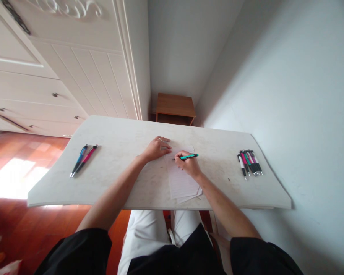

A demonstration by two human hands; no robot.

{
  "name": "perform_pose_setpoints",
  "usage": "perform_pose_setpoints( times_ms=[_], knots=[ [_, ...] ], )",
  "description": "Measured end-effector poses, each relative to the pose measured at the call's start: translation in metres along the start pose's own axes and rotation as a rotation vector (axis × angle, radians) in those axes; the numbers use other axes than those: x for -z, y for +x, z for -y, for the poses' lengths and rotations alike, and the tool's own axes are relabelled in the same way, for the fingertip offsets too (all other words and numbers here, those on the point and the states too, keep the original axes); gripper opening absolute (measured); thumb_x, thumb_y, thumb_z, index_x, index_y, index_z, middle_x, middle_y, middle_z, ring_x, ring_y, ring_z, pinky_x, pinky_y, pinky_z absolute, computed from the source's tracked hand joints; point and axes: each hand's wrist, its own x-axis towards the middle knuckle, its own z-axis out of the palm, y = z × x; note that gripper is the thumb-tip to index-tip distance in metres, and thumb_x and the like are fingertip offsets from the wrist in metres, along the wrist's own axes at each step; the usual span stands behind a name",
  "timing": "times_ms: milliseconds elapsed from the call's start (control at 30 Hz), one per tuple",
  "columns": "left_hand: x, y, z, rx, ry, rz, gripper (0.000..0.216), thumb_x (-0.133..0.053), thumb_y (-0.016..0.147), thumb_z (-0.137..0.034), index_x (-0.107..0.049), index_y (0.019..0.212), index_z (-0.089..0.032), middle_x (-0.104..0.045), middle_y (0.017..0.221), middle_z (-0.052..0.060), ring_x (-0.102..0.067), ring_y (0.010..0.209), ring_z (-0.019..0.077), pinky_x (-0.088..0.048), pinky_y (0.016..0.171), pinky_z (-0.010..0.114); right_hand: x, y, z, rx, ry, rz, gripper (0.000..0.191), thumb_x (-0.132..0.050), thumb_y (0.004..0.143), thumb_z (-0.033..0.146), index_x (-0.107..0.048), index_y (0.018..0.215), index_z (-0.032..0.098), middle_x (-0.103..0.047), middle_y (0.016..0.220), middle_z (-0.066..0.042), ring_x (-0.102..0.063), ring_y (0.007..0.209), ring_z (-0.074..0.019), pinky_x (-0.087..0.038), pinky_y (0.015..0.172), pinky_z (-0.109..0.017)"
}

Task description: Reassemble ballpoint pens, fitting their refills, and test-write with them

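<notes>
My right hand (187,163) grips a teal pen (189,156), its tip near the upper part of the lined paper (184,184). The sheets lie slightly fanned at the near edge of the table. Fingers of my left hand (158,148) are spread out, resting at the paper's upper left edge; a ring shows on one finger. Off to the left lie a blue pen (80,157) and a pink pen (86,160), side by side. On the right, several pens (250,163) in mixed colours form a close row.
The white table (126,133) carries smudges and small dark specks. Beyond it stands a low wooden stand (175,105). A white cabinet (100,72) rises at the left, and a plain wall (289,95) borders the right side. Reddish wooden floor (51,229) shows below.
</notes>
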Motion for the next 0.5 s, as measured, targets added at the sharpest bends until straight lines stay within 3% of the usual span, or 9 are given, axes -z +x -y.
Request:
perform_pose_setpoints(
  times_ms=[500],
  knots=[
    [-0.0017,0.0001,0.0024,-0.003,-0.007,-0.005,0.015,-0.07,0.08,-0.031,-0.077,0.09,-0.022,-0.068,0.117,0.007,-0.056,0.116,0.0233,-0.047,0.101,0.038,0.0036,0.0008,-0.0012,-0.046,0.012,0.049,0.012,-0.057,0.076,0.028,-0.063,0.073,0.018,-0.058,0.053,0.003,-0.051,0.044,-0.0088,-0.039,0.042,-0.017]
  ],
)
